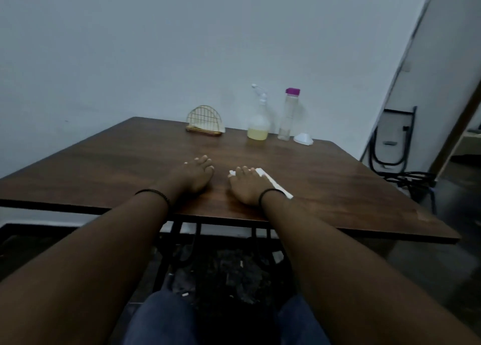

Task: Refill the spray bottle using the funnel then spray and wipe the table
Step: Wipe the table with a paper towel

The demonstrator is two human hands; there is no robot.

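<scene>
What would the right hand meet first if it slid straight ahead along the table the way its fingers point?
Probably the spray bottle. The right hand lies flat on white paper; bare table lies ahead of it. Depth is unclear.

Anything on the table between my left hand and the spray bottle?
No: the head view shows only bare table between the left hand and the spray bottle.
</scene>
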